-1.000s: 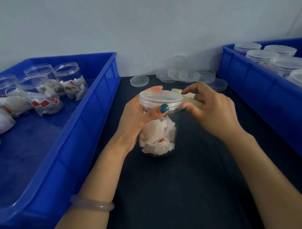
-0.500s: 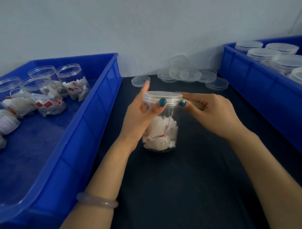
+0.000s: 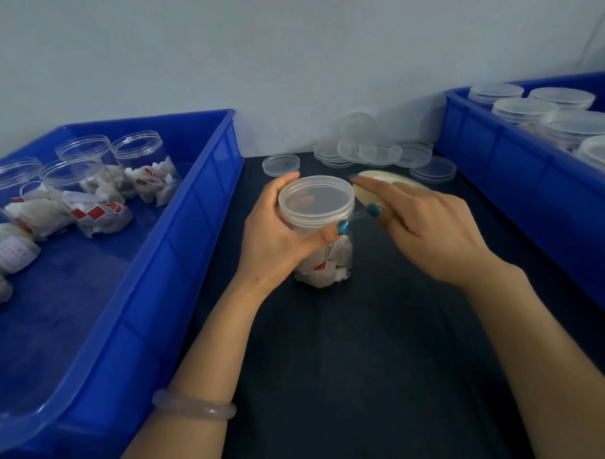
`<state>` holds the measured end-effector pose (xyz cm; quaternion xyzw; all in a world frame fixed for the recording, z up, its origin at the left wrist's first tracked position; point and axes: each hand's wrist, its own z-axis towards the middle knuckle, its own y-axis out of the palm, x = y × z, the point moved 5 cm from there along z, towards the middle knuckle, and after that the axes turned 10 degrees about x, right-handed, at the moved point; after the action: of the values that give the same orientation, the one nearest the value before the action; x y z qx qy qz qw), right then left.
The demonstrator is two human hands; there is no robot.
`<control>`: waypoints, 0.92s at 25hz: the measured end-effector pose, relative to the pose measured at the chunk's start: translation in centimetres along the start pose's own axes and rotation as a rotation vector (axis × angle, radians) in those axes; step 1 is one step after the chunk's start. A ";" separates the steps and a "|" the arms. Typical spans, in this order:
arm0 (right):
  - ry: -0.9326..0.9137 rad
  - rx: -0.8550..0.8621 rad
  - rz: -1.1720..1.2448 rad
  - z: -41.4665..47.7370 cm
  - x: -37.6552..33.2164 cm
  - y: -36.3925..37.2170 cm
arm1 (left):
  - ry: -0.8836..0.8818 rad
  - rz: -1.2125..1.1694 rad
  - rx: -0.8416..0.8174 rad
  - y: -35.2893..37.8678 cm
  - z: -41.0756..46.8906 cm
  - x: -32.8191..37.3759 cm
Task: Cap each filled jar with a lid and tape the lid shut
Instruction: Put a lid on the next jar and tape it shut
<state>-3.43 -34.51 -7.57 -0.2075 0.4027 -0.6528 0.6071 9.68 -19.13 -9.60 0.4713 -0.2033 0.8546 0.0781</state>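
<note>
On the dark table (image 3: 333,365), my left hand (image 3: 274,237) curls round the capped jar (image 3: 324,266) at its lid (image 3: 315,201), thumb pinning the tape end (image 3: 355,216), while my right hand (image 3: 428,231) clutches the tape roll (image 3: 385,181) beside it, so I judge taping begun, and next I should wrap the seam.

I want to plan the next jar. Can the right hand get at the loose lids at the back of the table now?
Probably not yet: the right hand holds the tape roll. The loose lids lie just beyond it, with nothing between, so the way itself looks free.
</note>
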 end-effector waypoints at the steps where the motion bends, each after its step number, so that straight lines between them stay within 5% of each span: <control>1: -0.019 -0.003 -0.046 0.0 0.1 0.1 | 0.001 0.001 -0.019 -0.1 0.1 0.1; 14: -0.052 -0.081 0.097 0.0 0.0 1.2 | -0.087 -0.156 -0.484 -0.4 -0.6 0.7; 23: -0.077 -0.053 0.043 -0.1 -0.5 0.4 | 0.282 1.020 -0.285 2.0 -0.7 6.4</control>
<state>-3.15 -33.98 -7.83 -0.2398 0.4003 -0.6202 0.6305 5.00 -20.97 -5.16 0.1784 -0.5073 0.8030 -0.2567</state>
